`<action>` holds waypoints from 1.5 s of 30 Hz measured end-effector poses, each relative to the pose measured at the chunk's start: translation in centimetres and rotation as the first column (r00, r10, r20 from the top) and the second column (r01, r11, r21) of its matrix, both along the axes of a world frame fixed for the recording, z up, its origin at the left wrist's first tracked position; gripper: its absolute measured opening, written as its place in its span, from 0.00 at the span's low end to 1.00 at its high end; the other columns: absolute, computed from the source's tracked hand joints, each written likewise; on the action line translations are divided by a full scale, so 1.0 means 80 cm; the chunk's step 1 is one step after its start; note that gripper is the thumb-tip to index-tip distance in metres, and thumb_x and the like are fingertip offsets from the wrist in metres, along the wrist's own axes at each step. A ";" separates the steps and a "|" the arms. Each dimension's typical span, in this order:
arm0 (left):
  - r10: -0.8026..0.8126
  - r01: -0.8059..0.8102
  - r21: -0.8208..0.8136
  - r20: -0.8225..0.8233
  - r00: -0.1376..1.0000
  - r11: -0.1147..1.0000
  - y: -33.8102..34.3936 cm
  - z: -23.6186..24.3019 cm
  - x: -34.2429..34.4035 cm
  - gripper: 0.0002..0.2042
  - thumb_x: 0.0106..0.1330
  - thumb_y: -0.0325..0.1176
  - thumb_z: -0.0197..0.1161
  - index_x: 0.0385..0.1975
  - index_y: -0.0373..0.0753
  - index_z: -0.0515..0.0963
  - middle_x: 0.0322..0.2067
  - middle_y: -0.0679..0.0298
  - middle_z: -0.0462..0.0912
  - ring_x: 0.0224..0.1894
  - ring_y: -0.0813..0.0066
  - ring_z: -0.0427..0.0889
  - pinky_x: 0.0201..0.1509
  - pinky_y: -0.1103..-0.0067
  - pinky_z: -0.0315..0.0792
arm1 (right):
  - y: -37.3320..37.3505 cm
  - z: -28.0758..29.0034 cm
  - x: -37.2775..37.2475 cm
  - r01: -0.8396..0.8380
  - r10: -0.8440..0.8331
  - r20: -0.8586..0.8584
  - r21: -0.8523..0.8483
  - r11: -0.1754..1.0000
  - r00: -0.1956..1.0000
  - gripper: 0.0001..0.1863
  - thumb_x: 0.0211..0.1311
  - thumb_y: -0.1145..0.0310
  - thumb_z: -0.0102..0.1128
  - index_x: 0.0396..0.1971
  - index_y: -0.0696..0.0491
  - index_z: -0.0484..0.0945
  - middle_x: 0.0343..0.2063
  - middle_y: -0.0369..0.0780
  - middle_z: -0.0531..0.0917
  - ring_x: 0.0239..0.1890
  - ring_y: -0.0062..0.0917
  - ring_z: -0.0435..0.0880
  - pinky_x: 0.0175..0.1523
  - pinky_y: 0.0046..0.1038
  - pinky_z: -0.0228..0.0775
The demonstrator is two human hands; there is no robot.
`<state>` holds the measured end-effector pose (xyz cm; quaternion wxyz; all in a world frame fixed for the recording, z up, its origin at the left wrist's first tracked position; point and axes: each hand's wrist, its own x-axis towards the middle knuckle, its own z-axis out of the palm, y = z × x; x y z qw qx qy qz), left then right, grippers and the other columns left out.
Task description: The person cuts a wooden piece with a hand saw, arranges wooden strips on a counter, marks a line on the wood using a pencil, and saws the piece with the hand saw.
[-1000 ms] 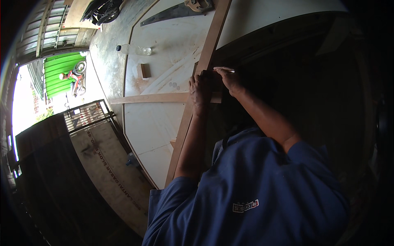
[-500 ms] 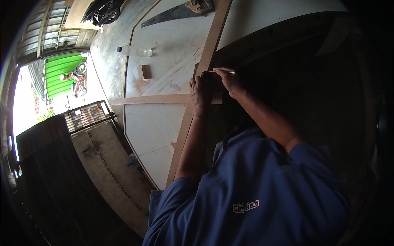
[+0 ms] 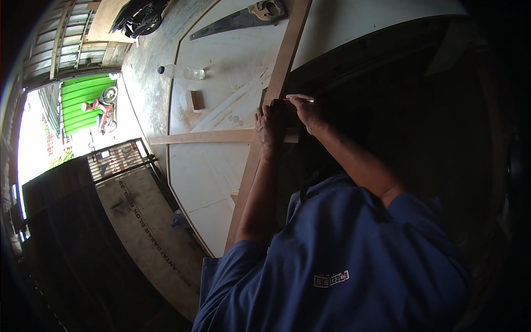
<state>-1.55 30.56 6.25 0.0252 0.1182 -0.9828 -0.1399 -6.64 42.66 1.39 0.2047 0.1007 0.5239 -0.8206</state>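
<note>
My left hand presses on a long wooden strip where a shorter cross strip meets it, on a white board. My right hand is just to its right and grips a thin pencil whose tip points left at the long strip. Between the two hands sits a small dark object, too shadowed to tell what it is. My blue shirt fills the lower part of the view.
A hand saw lies at the board's far end. A small wooden block and a plastic bottle lie left of the strip. A metal gate and a sunlit street with a motorbike rider are at left.
</note>
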 end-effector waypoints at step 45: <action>-0.105 0.081 0.864 -0.032 0.994 0.497 0.409 0.131 -0.253 0.26 0.69 0.51 0.67 0.50 0.29 0.80 0.42 0.56 0.87 0.45 0.67 0.85 0.52 0.71 0.77 | 0.481 0.173 -0.441 -0.158 0.193 -0.103 0.284 0.946 0.976 0.20 0.70 0.57 0.66 0.45 0.61 0.77 0.42 0.42 0.83 0.43 0.29 0.84 0.52 0.32 0.77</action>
